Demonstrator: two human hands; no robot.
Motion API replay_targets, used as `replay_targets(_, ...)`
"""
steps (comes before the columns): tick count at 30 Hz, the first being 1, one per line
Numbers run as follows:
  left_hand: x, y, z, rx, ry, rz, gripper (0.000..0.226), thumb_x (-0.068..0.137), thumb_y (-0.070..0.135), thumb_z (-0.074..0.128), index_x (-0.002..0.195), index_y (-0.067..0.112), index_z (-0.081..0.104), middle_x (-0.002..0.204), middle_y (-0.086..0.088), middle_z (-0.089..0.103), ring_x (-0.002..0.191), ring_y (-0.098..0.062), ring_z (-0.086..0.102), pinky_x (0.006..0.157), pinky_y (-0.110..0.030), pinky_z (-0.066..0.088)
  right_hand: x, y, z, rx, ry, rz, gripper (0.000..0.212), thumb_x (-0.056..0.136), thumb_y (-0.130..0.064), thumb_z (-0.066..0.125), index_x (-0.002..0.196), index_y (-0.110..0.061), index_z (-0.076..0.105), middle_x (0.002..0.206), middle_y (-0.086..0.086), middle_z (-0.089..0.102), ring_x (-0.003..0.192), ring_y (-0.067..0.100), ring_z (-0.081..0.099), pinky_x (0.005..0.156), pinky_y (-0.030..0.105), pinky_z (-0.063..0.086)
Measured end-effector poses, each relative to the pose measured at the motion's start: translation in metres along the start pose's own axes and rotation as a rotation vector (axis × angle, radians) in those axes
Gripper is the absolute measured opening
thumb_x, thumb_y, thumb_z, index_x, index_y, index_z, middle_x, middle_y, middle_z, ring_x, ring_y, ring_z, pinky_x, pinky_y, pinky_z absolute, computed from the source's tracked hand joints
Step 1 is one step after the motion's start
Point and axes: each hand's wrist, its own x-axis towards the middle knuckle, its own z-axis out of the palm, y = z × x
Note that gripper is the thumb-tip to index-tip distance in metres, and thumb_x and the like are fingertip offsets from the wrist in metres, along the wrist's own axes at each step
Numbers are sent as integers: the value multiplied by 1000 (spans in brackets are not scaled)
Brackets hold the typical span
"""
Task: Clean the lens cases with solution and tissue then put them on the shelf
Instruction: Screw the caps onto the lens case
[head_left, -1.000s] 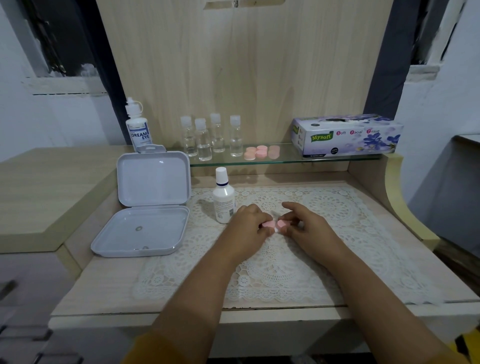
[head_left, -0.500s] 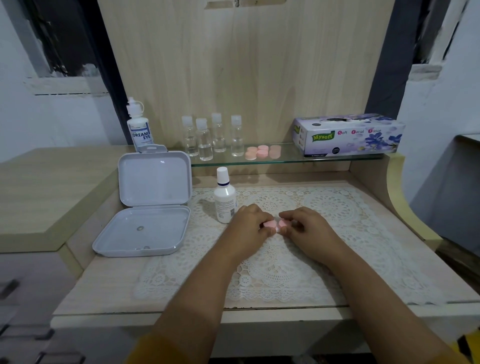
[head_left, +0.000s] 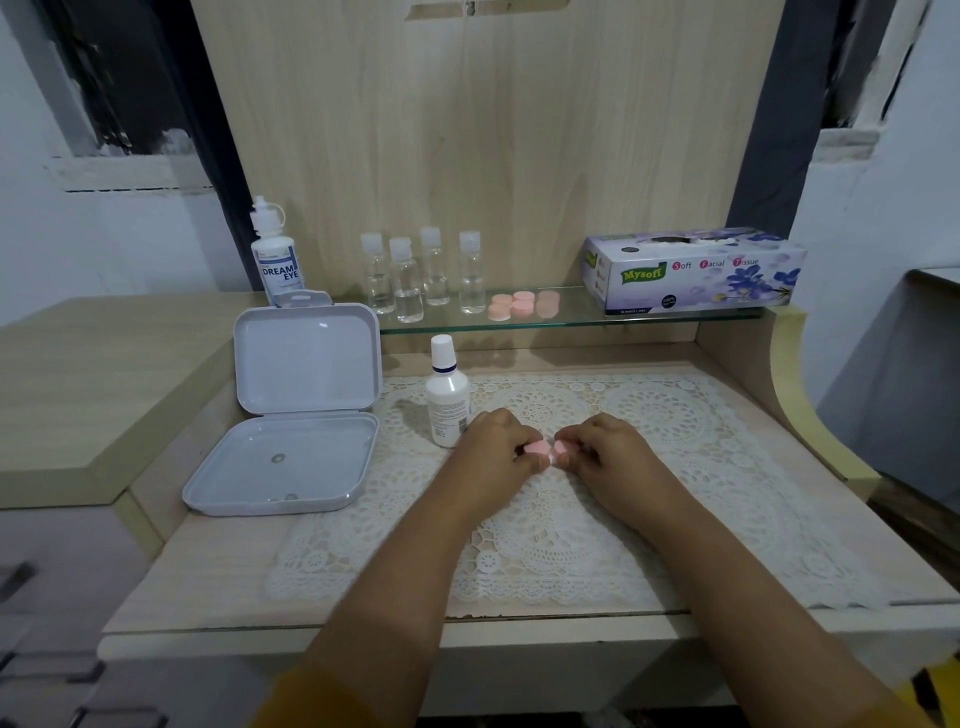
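A small pink lens case lies between my two hands on the lace mat. My left hand pinches its left cap and my right hand pinches its right cap; fingers hide most of it. A white solution bottle stands upright just left of my left hand. More pink lens cases sit on the glass shelf. The tissue box rests at the shelf's right end.
An open grey plastic box lies left of the mat. Several small clear bottles and a Dream Eye bottle stand along the shelf's left part. A curved wooden side panel bounds the desk at right.
My hands have stayed on the pink case and shifted very slightly; my right fingers curl in tighter on its cap.
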Motion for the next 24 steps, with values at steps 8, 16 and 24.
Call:
replay_targets(8, 0, 1, 0, 6, 1, 6, 25, 87, 26, 63, 111, 18, 68, 94, 7, 47, 99, -12, 44, 87, -25, 34, 1, 2, 1, -13, 20, 22, 24, 90, -29, 63, 111, -18, 67, 99, -5, 54, 98, 11, 48, 78, 17, 34)
replay_targets(16, -3, 3, -1, -39, 68, -38, 33, 80, 36, 70, 106, 16, 62, 93, 9, 50, 91, -10, 50, 83, -27, 46, 1, 5, 0, 26, 12, 30, 28, 90, -29, 63, 116, -20, 66, 102, -4, 56, 96, 9, 51, 80, 17, 38)
replay_targets(24, 0, 1, 0, -19, 39, -18, 20, 84, 26, 68, 101, 15, 67, 98, 4, 54, 98, -15, 49, 92, -33, 42, 2, 3, 0, 2, 17, -1, 23, 90, -28, 64, 110, -19, 69, 97, -4, 54, 96, 13, 49, 84, 24, 38)
